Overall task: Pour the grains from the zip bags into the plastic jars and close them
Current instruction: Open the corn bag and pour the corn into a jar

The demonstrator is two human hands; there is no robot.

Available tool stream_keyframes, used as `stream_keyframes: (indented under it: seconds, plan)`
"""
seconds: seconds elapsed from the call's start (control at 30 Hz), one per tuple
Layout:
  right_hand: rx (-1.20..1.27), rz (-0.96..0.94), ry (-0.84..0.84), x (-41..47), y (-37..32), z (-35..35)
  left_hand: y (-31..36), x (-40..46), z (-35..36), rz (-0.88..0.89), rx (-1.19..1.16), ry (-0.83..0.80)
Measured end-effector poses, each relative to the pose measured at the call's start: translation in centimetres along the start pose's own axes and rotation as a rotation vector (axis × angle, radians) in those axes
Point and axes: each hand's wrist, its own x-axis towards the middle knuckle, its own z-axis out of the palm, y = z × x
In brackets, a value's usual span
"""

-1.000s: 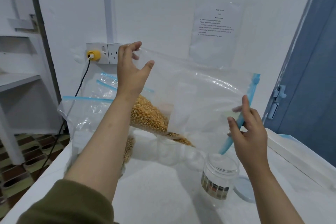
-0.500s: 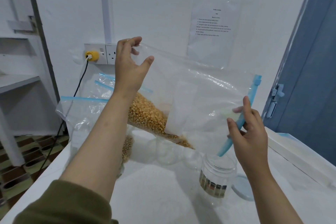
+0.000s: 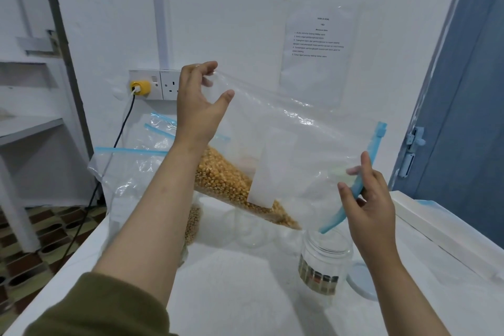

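Left hand [image 3: 197,106] pinching top corner of zip bag [image 3: 294,144], lifting it high. Right hand [image 3: 372,207] fingers [image 3: 365,163] gripping blue zip edge [image 3: 354,188]. Corn grains [image 3: 223,180] sliding toward open jar [image 3: 323,262] sitting on tabletop [image 3: 240,294].

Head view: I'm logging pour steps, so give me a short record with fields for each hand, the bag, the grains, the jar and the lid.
left hand: pinches the raised bottom corner of the bag
right hand: grip on the blue zip strip at the bag mouth
bag: clear, held tilted, mouth down over the jar
grains: yellow, lying along the bag's lower edge towards the mouth
jar: clear, upright on the table, open, looks empty
lid: flat on the table, right of the jar
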Motion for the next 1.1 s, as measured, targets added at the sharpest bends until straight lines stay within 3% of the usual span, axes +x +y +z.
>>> stream_keyframes:
  seconds: [1.1]
  plan:
    - [0.032, 0.037, 0.037, -0.3, 0.3, -0.3, 0.7, 0.7, 1.2, 0.047, -0.001, -0.013]
